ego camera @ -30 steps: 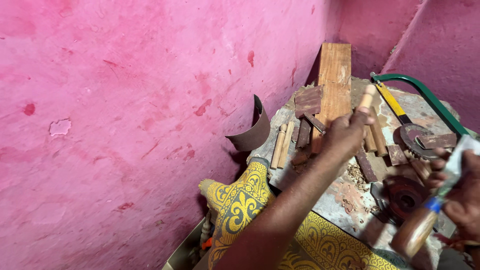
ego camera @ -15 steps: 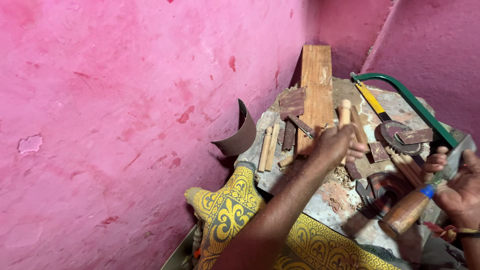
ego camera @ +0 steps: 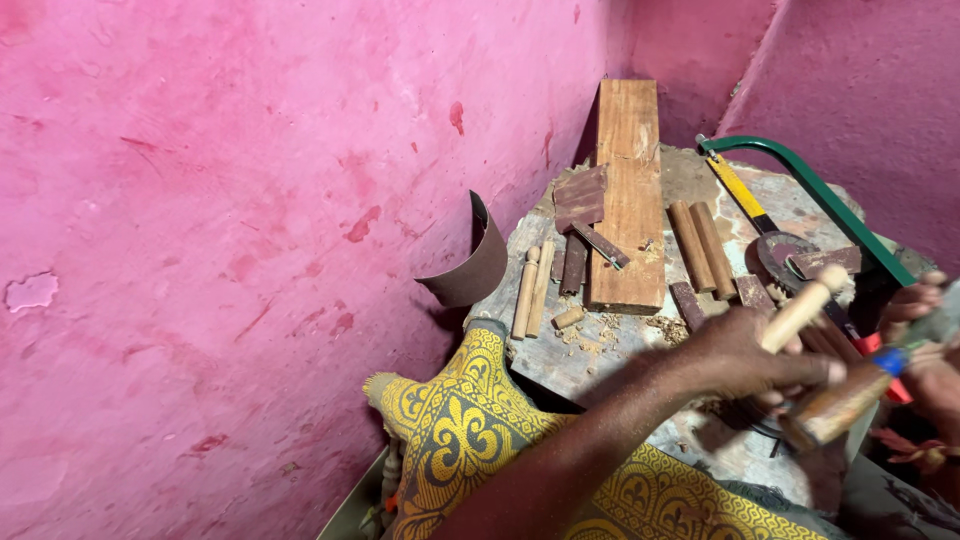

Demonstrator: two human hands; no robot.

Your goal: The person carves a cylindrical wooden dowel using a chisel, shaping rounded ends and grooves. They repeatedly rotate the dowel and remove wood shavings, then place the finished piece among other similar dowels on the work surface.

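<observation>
My left hand (ego camera: pixel 745 362) reaches across from the lower middle and is closed around a pale round wooden dowel (ego camera: pixel 803 306), which sticks up and to the right. My right hand (ego camera: pixel 928 345) shows only partly at the right edge. It grips a tool with a thick brown wooden handle (ego camera: pixel 838 407) and a blue band, whose handle end lies just below my left hand's fingers. Both hands hover over the near right part of a worn stone work slab (ego camera: pixel 600 362).
On the slab lie a long wooden plank (ego camera: pixel 628 195), a green-framed hacksaw (ego camera: pixel 812 192), two brown round sticks (ego camera: pixel 700 245), pale dowels (ego camera: pixel 530 290) and wood scraps. A curled sheet of sandpaper (ego camera: pixel 470 262) leans on the pink wall (ego camera: pixel 230 220). Yellow patterned cloth (ego camera: pixel 465 430) covers my lap.
My left hand has drawn the dowel back from near the plank, down and to the right, close to the tool in my right hand. The view has tilted slightly.
</observation>
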